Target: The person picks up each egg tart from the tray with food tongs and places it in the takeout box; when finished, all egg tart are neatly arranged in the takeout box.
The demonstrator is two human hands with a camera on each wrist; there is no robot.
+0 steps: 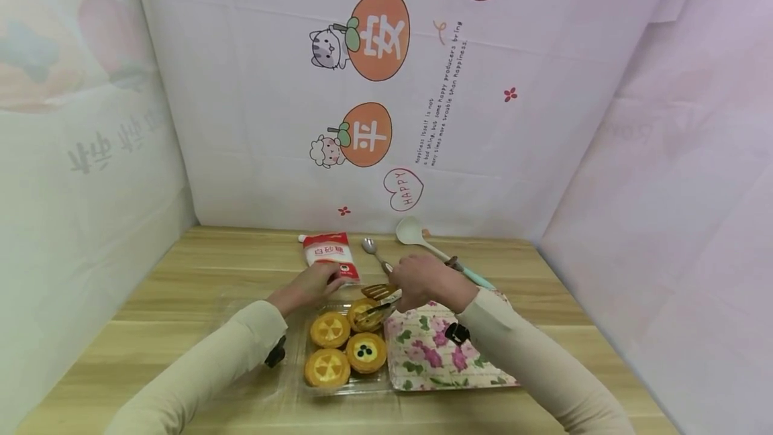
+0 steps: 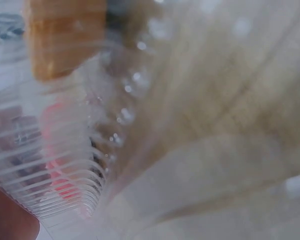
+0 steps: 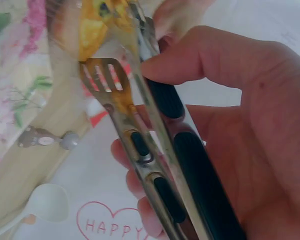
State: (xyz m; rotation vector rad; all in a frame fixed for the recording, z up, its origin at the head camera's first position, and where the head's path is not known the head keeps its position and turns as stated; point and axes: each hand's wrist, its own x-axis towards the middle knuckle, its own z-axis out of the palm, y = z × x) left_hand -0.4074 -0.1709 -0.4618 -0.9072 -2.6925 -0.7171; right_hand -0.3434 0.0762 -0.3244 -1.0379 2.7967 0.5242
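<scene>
My right hand grips metal tongs with dark green grip pads, the thumb along one arm and fingers round the other. One slotted end stands beside the back right egg tart; the other end overlaps that tart in the head view. Several tarts sit in a clear plastic container, one topped with dark berries. At the container's back edge, my left hand has its fingers curled on the rim, close to a sugar bag. Blurred clear plastic fills most of the left wrist view.
A floral mat lies right of the container. Behind it are a small spoon and a white ladle with a mint handle. The container's clear lid spreads to the left. Printed white cloth walls off the table's back and sides.
</scene>
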